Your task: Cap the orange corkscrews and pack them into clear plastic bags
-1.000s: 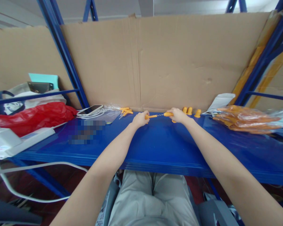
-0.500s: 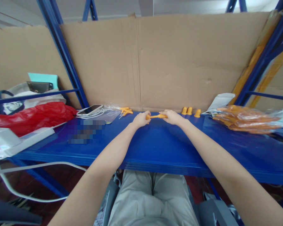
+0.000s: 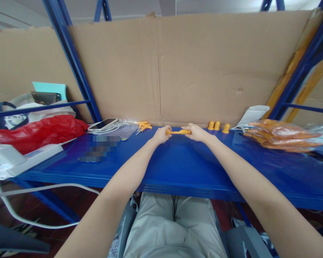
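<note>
A thin orange piece with a twisted, screw-like middle [image 3: 175,132] is held level just above the blue table, its kind too small to make out. My left hand [image 3: 162,134] is closed on its left end, the fingers pinched around it. At the other end, where the piece is smoother and thicker, my right hand [image 3: 196,132] grips it. The fingertips hide parts of both ends. Left of my left hand lie several orange pieces [image 3: 144,125] with a small metal spiral [image 3: 139,131]. To the right of my right hand stand three orange cup-shaped pieces [image 3: 216,125].
Cardboard [image 3: 204,64] walls off the back of the blue table [image 3: 188,168]. At the left are a phone [image 3: 107,124] with a white cable, a red bag [image 3: 43,129] and a white box. Orange items in clear plastic [image 3: 280,135] lie at the right, near a blue post.
Both hands stay in nearly the same place, holding the orange piece. A little more of its right end shows between the fingers. The camera view has shifted slightly.
</note>
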`<state>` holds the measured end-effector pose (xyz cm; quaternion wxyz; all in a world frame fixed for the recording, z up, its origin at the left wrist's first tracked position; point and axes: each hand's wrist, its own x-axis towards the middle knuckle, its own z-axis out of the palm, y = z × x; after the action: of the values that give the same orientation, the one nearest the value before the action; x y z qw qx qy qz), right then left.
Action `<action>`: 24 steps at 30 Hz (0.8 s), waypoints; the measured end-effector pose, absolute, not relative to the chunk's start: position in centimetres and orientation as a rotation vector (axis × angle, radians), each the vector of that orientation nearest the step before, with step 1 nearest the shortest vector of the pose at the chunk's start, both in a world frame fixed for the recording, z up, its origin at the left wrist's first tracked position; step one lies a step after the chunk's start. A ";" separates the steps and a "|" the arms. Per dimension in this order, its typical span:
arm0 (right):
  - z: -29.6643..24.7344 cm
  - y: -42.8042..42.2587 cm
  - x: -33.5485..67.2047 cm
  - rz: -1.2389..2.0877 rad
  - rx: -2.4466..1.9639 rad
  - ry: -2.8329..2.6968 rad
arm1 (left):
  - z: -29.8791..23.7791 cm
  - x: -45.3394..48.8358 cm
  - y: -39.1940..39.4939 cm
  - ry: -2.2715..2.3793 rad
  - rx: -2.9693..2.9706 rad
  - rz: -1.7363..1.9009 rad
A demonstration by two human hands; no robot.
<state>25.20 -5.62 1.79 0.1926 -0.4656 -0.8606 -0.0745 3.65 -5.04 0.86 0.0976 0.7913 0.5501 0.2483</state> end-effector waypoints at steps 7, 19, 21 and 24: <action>1.1 -4.0 26.9 0.355 -1.342 -2.118 | 0.7 3.5 -4.9 1.629 2.287 0.797; 1.8 -5.3 27.5 0.935 -1.273 -1.783 | 0.8 3.5 -5.0 1.580 2.247 0.857; 2.0 -5.6 27.3 0.957 -1.293 -1.760 | 0.8 3.5 -5.0 1.578 2.264 0.857; 2.1 -5.9 27.2 1.023 -1.296 -1.737 | 0.9 3.6 -5.1 1.576 2.270 0.859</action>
<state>27.22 -5.86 2.14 0.3642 -0.5037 -0.6750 0.3975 3.59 -5.08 0.89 0.1235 0.7784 0.5405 0.2945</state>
